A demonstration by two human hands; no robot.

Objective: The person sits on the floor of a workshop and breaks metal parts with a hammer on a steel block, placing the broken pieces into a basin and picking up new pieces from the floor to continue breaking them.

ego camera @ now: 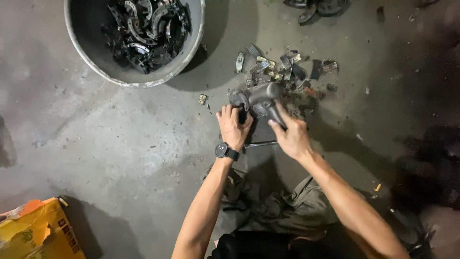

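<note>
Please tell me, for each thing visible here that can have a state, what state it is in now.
left hand: pressed on a dark metal part on the floor
right hand: closed around a hammer handle
hammer: head over the part
metal basin: upright, partly filled with curved metal pieces
broken fragments: scattered on the floor
cardboard box: torn
wristwatch: worn on the left wrist

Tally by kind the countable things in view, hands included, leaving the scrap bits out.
Hands: 2, the left hand and the right hand
Hammer: 1
Wristwatch: 1
Metal basin: 1
Yellow carton: 1
Total: 6
</note>
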